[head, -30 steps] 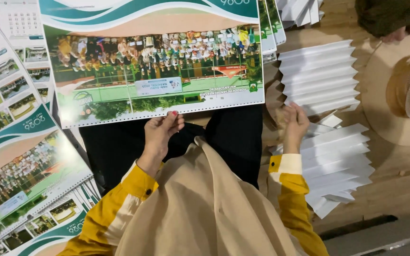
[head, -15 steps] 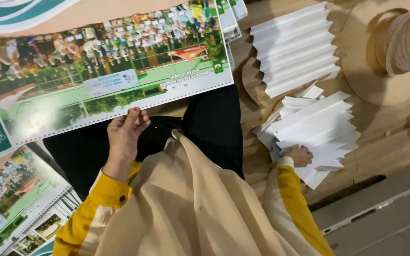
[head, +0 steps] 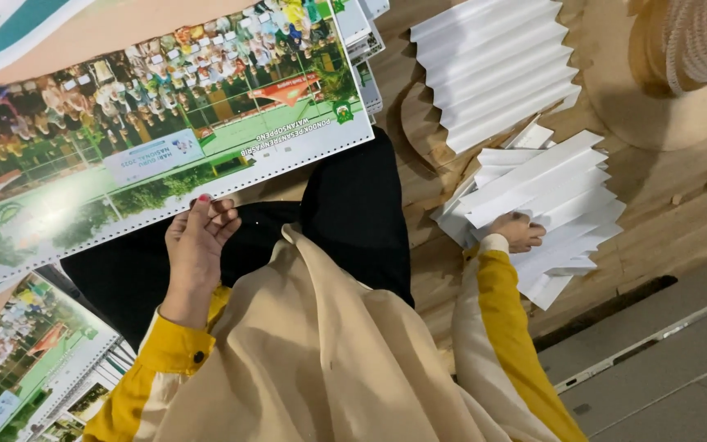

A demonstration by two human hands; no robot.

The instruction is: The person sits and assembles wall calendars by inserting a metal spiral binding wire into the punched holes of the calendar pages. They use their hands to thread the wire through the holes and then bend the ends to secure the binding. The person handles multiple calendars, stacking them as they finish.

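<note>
Right hand (head: 519, 232) on white card stack (head: 550, 184) — fingers beneath.

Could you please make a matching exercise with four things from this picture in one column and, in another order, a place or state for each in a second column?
Things:
1. left hand
2. right hand
3. large printed sheet
4. folded white strips, upper stack

Places or states:
a. fanned out on the wooden floor, untouched
b. fingertips at the sheet's punched lower edge
c. reaching into the nearer white paper pile
d. spread flat, showing a group photo with green

Pairs: 1-b, 2-c, 3-d, 4-a
</note>
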